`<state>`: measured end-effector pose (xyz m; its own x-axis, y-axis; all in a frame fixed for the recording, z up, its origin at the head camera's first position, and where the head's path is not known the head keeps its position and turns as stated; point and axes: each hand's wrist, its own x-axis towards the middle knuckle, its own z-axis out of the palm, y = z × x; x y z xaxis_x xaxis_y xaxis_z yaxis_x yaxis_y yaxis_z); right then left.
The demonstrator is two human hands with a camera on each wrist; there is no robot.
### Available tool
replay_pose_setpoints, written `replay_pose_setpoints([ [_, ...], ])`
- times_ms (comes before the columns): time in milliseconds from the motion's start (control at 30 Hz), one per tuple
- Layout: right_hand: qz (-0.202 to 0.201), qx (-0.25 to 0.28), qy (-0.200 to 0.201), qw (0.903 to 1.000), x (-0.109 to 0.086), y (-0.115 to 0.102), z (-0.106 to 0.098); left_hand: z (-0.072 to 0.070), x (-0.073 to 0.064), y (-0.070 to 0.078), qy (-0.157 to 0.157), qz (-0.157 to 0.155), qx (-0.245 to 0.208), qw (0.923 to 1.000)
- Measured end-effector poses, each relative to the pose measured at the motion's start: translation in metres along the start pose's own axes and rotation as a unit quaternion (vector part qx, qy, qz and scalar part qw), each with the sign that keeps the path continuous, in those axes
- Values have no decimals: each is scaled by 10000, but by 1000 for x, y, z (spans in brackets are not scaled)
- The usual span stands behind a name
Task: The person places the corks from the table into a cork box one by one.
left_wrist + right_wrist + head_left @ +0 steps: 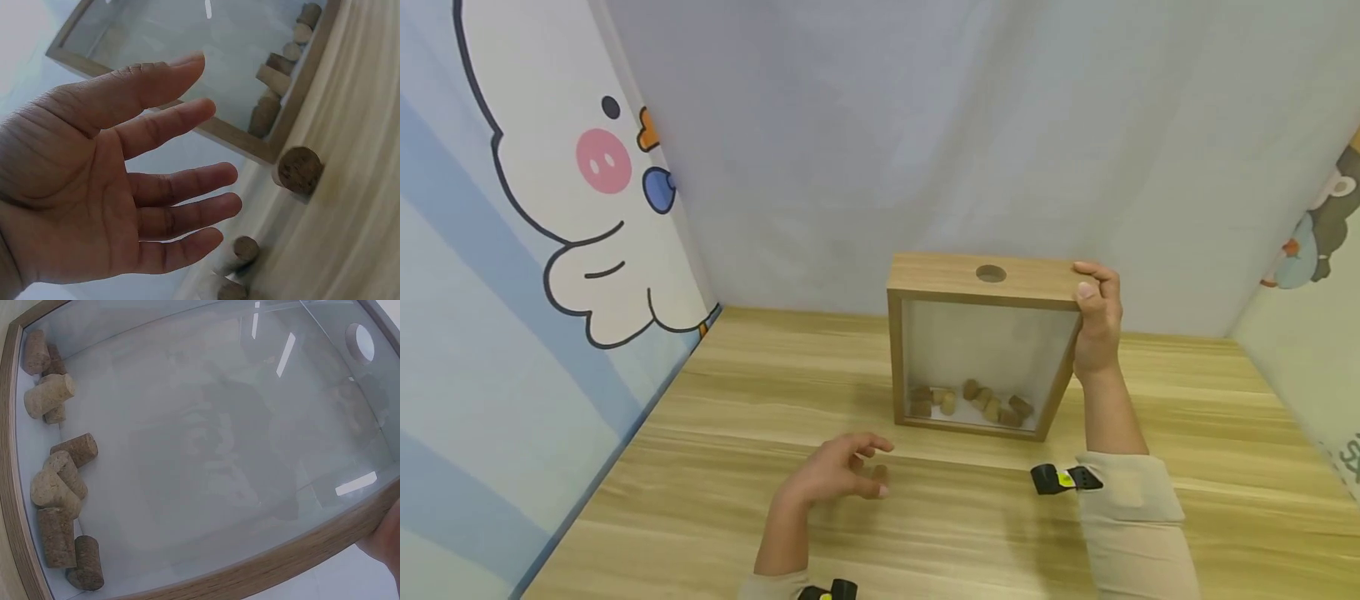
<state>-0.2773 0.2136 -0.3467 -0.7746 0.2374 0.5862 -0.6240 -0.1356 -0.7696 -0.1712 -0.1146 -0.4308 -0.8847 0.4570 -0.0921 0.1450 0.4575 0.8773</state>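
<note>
A wooden display box (898, 358) with a clear front and a round hole in its top stands on the table. Several corks (56, 537) lie along its bottom inside. My right hand (1097, 325) grips the box's upper right corner, thumb at the front edge and fingers over the top. In front of the box, my left hand (827, 477) hovers low with fingers spread and relaxed, holding nothing. Just past its fingertips a single cork (300, 170) is on the table near the box's lower corner. Two more corks, one a small round cork (245, 249), show below the fingers.
Light wood-grain table (685, 467) extends around the box. Behind it hangs a pale curtain-like backdrop (820, 167). A wall with a cartoon print (565, 192) borders the left side, and another printed wall (1300, 350) the right.
</note>
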Motion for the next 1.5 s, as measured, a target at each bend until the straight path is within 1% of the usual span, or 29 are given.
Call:
replay_pose_setpoints([
  [67,-25,-4,24,10000,1,0,0,0,3,-5,-110,-97,5,9999],
  [133,-38,-16,18,10000,1,1,-1,0,6,-9,-128,-179,60,9997],
  [233,-60,-28,19,10000,3,1,-2,1,13,-14,-42,-236,256,9994],
  [333,-65,-21,41,10000,4,2,-3,3,19,-16,68,-230,541,9982],
  [533,-48,117,0,9999,4,2,-4,7,29,-20,226,-196,1150,9929],
  [633,-50,188,-106,9998,4,3,-3,7,31,-22,291,-269,1261,9912],
  [733,-42,143,-181,9997,4,3,-2,7,30,-23,309,-336,1253,9911],
  [833,-34,38,-141,9999,4,2,-2,5,29,-23,285,-286,1180,9922],
  [967,-72,68,-97,9999,3,2,-3,2,25,-23,277,-187,1049,9939],
  [1100,-98,76,-122,9998,3,5,-4,-1,22,-22,289,-146,970,9948],
  [1167,-117,68,-151,9998,3,5,-5,0,23,-21,331,-101,851,9958],
  [1267,-144,77,-160,9997,4,5,-5,2,25,-19,471,6,367,9982],
  [1333,-136,63,-143,9998,4,5,-6,4,27,-17,585,82,-32,9982],
  [1433,-103,41,-116,9999,3,6,-6,6,30,-13,706,221,-639,9952],
  [1500,-95,34,-122,9999,2,6,-7,6,32,-11,714,341,-1018,9916],
])
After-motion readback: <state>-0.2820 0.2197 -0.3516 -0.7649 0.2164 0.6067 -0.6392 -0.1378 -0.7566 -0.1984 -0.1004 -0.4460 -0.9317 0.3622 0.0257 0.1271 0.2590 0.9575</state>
